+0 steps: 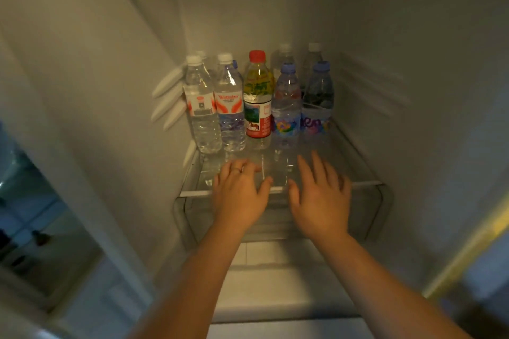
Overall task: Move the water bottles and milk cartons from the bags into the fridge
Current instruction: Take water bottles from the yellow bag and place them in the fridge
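Here the water bottles stand upright in two rows along the back edge of the glass shelf inside the fridge, with a red-capped bottle mid-row in front. The left hand, wearing a ring, and the right hand hover side by side over the shelf's front edge, clear of the bottles, fingers relaxed and slightly spread, holding nothing.
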A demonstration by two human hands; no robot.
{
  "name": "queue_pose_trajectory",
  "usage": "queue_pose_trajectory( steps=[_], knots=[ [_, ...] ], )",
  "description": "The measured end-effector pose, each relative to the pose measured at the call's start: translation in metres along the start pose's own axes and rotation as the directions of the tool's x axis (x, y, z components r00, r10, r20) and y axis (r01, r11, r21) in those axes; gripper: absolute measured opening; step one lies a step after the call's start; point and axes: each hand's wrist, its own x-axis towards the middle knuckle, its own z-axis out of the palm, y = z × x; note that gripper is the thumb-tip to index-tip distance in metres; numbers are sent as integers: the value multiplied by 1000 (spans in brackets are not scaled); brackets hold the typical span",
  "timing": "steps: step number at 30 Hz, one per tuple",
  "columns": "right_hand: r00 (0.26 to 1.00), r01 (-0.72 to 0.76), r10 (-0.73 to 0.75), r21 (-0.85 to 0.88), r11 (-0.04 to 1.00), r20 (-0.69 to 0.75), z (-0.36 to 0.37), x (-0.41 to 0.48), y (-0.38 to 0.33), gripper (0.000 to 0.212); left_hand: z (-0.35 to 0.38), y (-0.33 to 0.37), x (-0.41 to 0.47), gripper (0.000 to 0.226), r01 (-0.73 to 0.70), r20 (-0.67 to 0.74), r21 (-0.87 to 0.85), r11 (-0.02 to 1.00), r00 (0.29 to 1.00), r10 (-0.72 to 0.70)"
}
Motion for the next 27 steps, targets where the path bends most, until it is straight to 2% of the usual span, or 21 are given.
queue_pose_trajectory(
  steps=[3, 7, 10, 12, 14, 15, 19, 22, 27],
  knots=[
    [999, 40, -40, 3, 999, 23, 3, -29, 0, 56, -2, -8, -33, 57, 28, -52, 68, 997, 998, -25],
    [986, 65, -59, -36, 997, 155, -1, -67, 2, 69, -9, -21, -76, 62, 14, 22, 102, 995, 1000, -16],
    [957, 43, -40, -3, 999, 288, -16, -93, 0, 78, -22, -26, -109, 76, 29, 195, 103, 994, 980, -49],
    [927, -22, -13, 88, 996, 375, -29, -114, -2, 73, -35, -24, -132, 75, 121, 327, 65, 990, 935, -136],
    [940, -26, -26, 148, 989, 341, -47, -141, -4, 67, -46, -21, -160, 73, 234, 392, 3, 972, 894, -216],
    [944, -17, -39, 168, 986, 328, -56, -155, -4, 65, -52, -22, -177, 72, 245, 392, -10, 970, 893, -221],
    [928, -27, -57, 218, 975, 369, -85, -221, -2, 58, -72, -28, -251, 69, 196, 388, -23, 980, 905, -172],
    [921, 4, -75, 184, 983, 381, -102, -269, 1, 54, -81, -32, -301, 68, 171, 380, -12, 985, 912, -154],
    [910, 13, -69, 137, 991, 408, -129, -339, 3, 60, -97, -27, -379, 70, 178, 441, -94, 979, 889, -119]
  ],
)
